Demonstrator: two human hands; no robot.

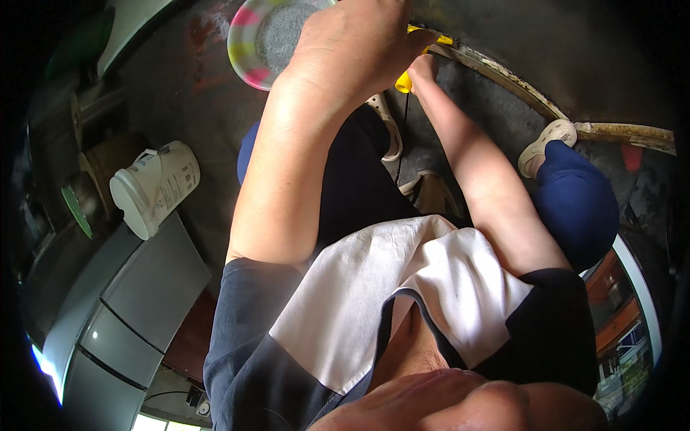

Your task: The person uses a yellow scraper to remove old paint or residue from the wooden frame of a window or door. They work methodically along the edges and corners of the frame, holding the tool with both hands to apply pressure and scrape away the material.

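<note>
My right hand [423,69] is closed around the handle of a yellow tool [403,83], whose round hollow end sticks out below the fist. Above it, my left hand [356,51] shows its back to me, thumb stretched right across the yellow part; most of its fingers are hidden, so its grip cannot be seen. Partly behind the left hand, a plastic basin [235,51] patterned in pink, green and white holds grey, sudsy liquid [277,40]. From the yellow tool, a worn, light-coloured strip [501,75] runs right along the dark floor.
A white lidded plastic bucket [167,180] with printing is at the left, near a grey panelled cabinet [156,285]. Beige clogs [555,134] are on my feet, either side of the right forearm. A thin dark cord [405,116] runs beneath the tool. Dark floor [215,113] surrounds the basin.
</note>
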